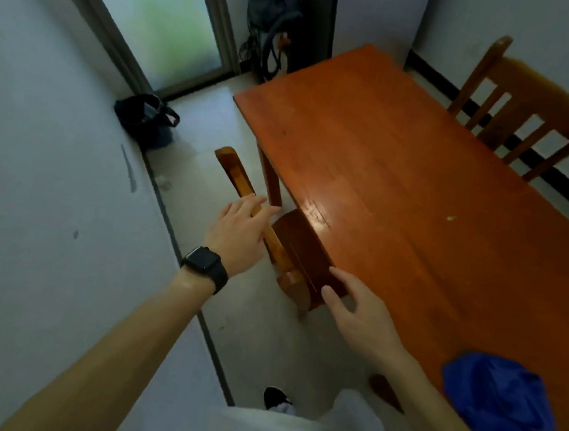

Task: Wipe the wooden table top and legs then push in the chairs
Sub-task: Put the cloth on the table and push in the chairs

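Note:
The reddish wooden table [401,163] fills the right half of the view. A wooden chair [301,247] stands at its near left side, seat partly under the top. My left hand [240,227] rests with straight fingers on the chair's top rail. My right hand [360,311] hovers open by the near corner of the seat; I cannot tell if it touches it. A crumpled blue cloth [497,402] lies on the table's near right corner. A second wooden chair [526,109] stands at the far side, set back from the table.
A white wall [53,212] runs close along the left, leaving a narrow strip of tiled floor. A dark bag [147,119] sits on the floor by the wall. A glass door [169,23] and hanging dark bags [271,18] lie beyond. My shoe [275,398] shows below.

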A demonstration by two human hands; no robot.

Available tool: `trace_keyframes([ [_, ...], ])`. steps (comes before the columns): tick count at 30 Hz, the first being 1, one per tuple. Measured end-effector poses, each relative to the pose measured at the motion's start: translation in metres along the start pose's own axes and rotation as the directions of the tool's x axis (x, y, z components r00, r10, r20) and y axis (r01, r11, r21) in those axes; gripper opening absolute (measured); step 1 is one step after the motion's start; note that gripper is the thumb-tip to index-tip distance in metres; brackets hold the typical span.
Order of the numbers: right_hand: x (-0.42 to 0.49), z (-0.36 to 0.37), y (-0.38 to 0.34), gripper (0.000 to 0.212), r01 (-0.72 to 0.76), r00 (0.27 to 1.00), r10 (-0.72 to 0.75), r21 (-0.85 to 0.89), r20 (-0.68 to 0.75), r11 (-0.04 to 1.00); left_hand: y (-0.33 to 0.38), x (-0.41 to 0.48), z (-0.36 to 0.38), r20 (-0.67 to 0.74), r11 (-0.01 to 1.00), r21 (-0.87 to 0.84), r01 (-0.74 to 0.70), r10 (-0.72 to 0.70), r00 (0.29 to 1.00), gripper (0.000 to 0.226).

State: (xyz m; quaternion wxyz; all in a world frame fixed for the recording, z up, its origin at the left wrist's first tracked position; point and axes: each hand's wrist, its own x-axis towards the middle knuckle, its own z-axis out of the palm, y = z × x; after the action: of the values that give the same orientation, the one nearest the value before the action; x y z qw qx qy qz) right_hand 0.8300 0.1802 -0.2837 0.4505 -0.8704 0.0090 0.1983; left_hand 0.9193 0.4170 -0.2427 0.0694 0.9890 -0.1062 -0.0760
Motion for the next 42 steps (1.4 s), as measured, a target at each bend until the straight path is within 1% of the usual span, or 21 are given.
trace_keyframes([
  [2,0.015,0.012,-0.018,0.055,-0.011,1.0,0.01,0.053,0.024,0.999,-0.026,0.025,-0.005,0.056,0.999,0.047,-0.008,0.005,0.998,0.054],
  [3,0.023,0.018,-0.024,0.056,-0.025,0.999,0.021,0.084,0.047,0.996,-0.037,0.039,-0.005,0.1,0.997,0.074,-0.021,0.013,0.995,0.05],
  [4,0.031,0.024,-0.029,0.058,-0.044,0.996,0.035,0.118,0.079,0.992,-0.048,0.052,-0.003,0.148,0.993,0.114,-0.044,0.026,0.989,0.046],
  [5,0.039,0.031,-0.034,0.06,-0.069,0.991,0.05,0.153,0.121,0.986,-0.059,0.065,-0.002,0.198,0.985,0.156,-0.071,0.039,0.979,0.048],
  [8,0.066,0.051,-0.042,0.067,-0.148,0.968,0.096,0.222,0.231,0.964,-0.092,0.096,0.001,0.325,0.94,0.295,-0.168,0.067,0.943,0.076],
  [11,0.091,0.064,-0.048,0.072,-0.211,0.953,0.156,0.199,0.259,0.957,-0.118,0.123,-0.003,0.389,0.871,0.386,-0.304,0.145,0.91,0.084],
  [13,0.102,0.067,-0.05,0.068,-0.238,0.951,0.195,0.167,0.239,0.957,-0.125,0.144,-0.007,0.408,0.823,0.414,-0.389,0.215,0.888,0.092],
  [16,0.111,0.067,-0.056,0.063,-0.308,0.933,0.279,0.106,0.23,0.945,-0.128,0.179,-0.005,0.51,0.747,0.426,-0.511,0.268,0.818,0.102],
  [18,0.113,0.072,-0.062,0.06,-0.324,0.931,0.322,-0.016,0.17,0.946,-0.133,0.194,0.003,0.557,0.696,0.393,-0.601,0.34,0.758,0.102],
  [20,0.116,0.08,-0.072,0.055,-0.359,0.925,0.376,-0.202,0.05,0.911,-0.139,0.209,0.011,0.57,0.642,0.35,-0.683,0.433,0.699,0.101],
  [23,0.12,0.108,-0.09,0.042,-0.522,0.853,0.478,-0.377,-0.21,0.765,-0.146,0.222,0.021,0.533,0.603,0.305,-0.737,0.534,0.656,0.099],
  [24,0.122,0.115,-0.095,0.04,-0.582,0.813,0.517,-0.397,-0.268,0.71,-0.148,0.222,0.023,0.523,0.599,0.293,-0.746,0.553,0.649,0.098],
  [26,0.126,0.126,-0.102,0.044,-0.689,0.724,0.602,-0.365,-0.337,0.625,-0.152,0.221,0.026,0.506,0.581,0.274,-0.767,0.591,0.628,0.098],
  [28,0.134,0.131,-0.112,0.06,-0.759,0.651,0.65,-0.3,-0.393,0.578,-0.154,0.223,0.026,0.497,0.558,0.27,-0.785,0.617,0.61,0.097],
  [29,0.138,0.134,-0.116,0.067,-0.772,0.633,0.642,-0.292,-0.432,0.565,-0.155,0.224,0.024,0.499,0.545,0.266,-0.795,0.628,0.598,0.095],
  [32,0.141,0.145,-0.119,0.07,-0.769,0.623,0.494,-0.361,-0.606,0.527,-0.159,0.228,0.026,0.477,0.47,0.262,-0.843,0.696,0.537,0.082],
  [34,0.139,0.151,-0.115,0.069,-0.756,0.634,0.41,-0.415,-0.656,0.505,-0.163,0.223,0.028,0.456,0.452,0.259,-0.853,0.722,0.521,0.072],
  [36,0.143,0.148,-0.111,0.073,-0.765,0.631,0.42,-0.432,-0.653,0.477,-0.162,0.225,0.031,0.414,0.449,0.266,-0.853,0.746,0.521,0.07],
  [38,0.146,0.144,-0.108,0.075,-0.776,0.624,0.466,-0.426,-0.627,0.466,-0.161,0.231,0.033,0.392,0.431,0.281,-0.857,0.764,0.513,0.073],
  [40,0.145,0.147,-0.111,0.077,-0.762,0.638,0.44,-0.439,-0.631,0.475,-0.165,0.227,0.033,0.415,0.427,0.275,-0.861,0.756,0.507,0.076],
  [42,0.15,0.14,-0.112,0.08,-0.754,0.65,0.416,-0.47,-0.635,0.46,-0.163,0.229,0.034,0.387,0.43,0.287,-0.856,0.765,0.514,0.08],
])
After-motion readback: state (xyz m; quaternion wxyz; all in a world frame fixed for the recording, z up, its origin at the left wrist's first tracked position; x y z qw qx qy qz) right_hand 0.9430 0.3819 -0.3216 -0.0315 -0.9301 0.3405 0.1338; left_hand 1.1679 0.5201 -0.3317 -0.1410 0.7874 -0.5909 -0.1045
